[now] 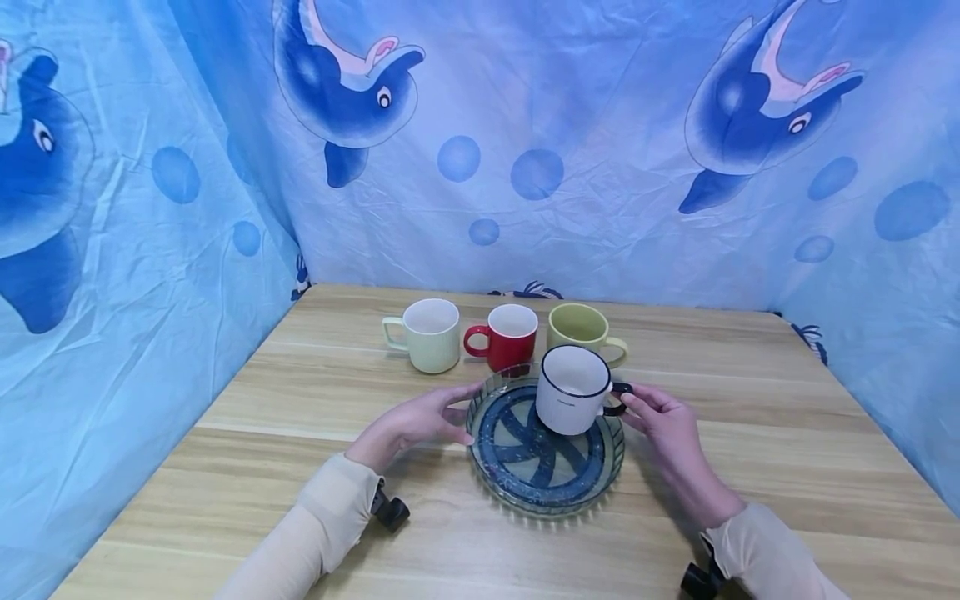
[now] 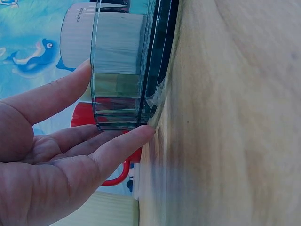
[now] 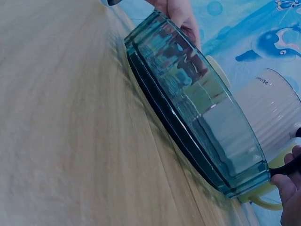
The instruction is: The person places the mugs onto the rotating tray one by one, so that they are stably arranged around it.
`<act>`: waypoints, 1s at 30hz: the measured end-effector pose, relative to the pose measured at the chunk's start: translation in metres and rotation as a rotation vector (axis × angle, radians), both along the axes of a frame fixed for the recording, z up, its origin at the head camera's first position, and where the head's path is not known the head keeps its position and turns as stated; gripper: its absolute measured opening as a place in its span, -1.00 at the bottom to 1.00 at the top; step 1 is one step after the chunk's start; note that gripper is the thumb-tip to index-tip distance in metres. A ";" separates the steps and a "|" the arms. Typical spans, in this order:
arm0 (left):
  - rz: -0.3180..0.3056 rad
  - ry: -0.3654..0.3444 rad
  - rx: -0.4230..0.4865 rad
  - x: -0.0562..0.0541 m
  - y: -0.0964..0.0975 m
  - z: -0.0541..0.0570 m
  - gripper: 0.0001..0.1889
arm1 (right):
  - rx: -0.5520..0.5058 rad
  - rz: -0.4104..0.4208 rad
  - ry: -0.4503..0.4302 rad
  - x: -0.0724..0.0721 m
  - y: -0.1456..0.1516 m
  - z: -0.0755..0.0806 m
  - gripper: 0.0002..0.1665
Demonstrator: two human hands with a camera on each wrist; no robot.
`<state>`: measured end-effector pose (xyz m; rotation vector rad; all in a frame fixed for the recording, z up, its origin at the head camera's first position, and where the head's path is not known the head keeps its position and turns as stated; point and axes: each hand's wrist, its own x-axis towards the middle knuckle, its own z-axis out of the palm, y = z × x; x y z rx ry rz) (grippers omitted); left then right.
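Observation:
My right hand (image 1: 663, 421) pinches the black handle of a white enamel-style mug (image 1: 570, 408) with a dark rim. The mug is upright inside a round clear glass dish (image 1: 536, 498), toward its back right. Through the glass wall in the left wrist view, the mug's lower part (image 2: 120, 44) reaches close to the dish floor; whether it touches is unclear. My left hand (image 1: 427, 417) touches the left side of the dish, thumb and fingers spread along the outer wall, fairly straight. The dish has a dark blue swirl pattern at its bottom and rests on the table.
Behind the dish stand a pale green mug (image 1: 433, 342), a red mug (image 1: 513, 337) and an olive-green mug (image 1: 576, 323), the last partly hidden by the white mug. The wooden table (image 1: 787, 467) is bordered by blue dolphin-print cloth (image 1: 600, 225) at the back and sides.

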<state>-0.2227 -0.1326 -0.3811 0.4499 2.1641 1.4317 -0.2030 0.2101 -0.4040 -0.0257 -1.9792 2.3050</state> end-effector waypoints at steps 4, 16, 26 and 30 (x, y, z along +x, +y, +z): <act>0.010 -0.010 -0.006 0.000 0.001 0.000 -0.02 | 0.028 -0.011 -0.029 -0.003 0.000 0.001 -0.61; 0.019 -0.017 -0.005 0.000 0.000 0.000 -0.02 | 0.129 -0.001 -0.030 -0.015 -0.003 0.006 -0.59; -0.021 -0.015 0.028 -0.001 -0.001 -0.001 -0.03 | 0.161 0.023 0.015 -0.023 -0.006 0.008 -0.62; -0.028 -0.011 0.026 -0.002 -0.002 -0.002 -0.03 | 0.194 0.031 0.012 -0.027 -0.007 0.008 -0.69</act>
